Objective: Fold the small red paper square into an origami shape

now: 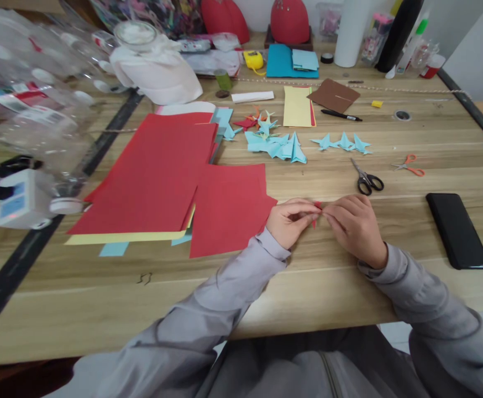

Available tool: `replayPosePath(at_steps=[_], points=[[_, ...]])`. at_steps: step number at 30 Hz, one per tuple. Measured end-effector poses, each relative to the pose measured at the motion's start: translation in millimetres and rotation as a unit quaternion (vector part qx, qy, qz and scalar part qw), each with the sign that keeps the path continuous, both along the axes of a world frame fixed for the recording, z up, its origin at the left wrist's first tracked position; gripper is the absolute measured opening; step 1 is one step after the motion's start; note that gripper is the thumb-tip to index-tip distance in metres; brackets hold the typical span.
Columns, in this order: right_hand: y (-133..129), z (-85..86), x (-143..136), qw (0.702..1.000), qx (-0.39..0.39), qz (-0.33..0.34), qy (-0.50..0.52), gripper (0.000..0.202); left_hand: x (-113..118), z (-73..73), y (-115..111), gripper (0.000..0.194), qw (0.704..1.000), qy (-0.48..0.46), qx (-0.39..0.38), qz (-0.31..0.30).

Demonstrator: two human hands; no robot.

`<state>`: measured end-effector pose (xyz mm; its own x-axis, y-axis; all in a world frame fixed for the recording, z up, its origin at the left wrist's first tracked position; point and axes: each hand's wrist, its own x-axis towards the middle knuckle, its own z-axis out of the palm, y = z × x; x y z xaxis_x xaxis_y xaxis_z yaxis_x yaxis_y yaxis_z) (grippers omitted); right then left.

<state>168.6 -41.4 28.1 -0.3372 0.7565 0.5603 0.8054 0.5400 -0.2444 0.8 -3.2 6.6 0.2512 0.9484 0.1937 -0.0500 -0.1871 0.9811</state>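
Between my two hands is a small folded red paper piece [318,205], mostly hidden by the fingers. My left hand [292,220] pinches it from the left, thumb against fingertips. From the right, my right hand [352,225] pinches it too, the other fingers curled in. Left of my left hand lie red paper squares [231,207], beside a larger stack of red sheets [154,171] with yellow and blue edges showing beneath. Beyond the hands are folded light-blue paper cranes [345,142] in a row and a heap of blue folded pieces [278,146].
Black scissors [366,179] and orange scissors [411,165] lie beyond my right hand, with a phone [458,229] to its right. A black pen [341,115], yellow paper [297,106] and brown paper [335,95] are farther back. Plastic bottles [38,121] crowd the left side.
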Motion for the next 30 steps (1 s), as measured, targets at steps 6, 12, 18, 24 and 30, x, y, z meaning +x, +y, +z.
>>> replayPosePath(at_steps=[6,12,18,24,30], points=[[-1,0.8,2,0.998,0.051,0.008,-0.037,0.015,2,1.6,-1,0.009,0.999,0.003,-0.049,0.002],[-1,-2.5,5,0.998,0.052,0.022,-0.023,0.017,2,1.2,-2,0.014,0.994,-0.01,-0.105,0.04],[0,-3.5,6,0.999,0.034,0.017,0.011,0.015,-1,4.4,-1,0.011,0.995,-0.016,-0.092,0.028],[2,-2.3,8,0.997,0.029,0.021,0.073,0.013,-10,6.3,5,0.013,0.993,-0.044,-0.099,-0.036],[5,-0.6,10,0.994,0.011,-0.005,0.108,0.008,-12,3.2,7,0.025,0.981,-0.097,-0.148,-0.086]])
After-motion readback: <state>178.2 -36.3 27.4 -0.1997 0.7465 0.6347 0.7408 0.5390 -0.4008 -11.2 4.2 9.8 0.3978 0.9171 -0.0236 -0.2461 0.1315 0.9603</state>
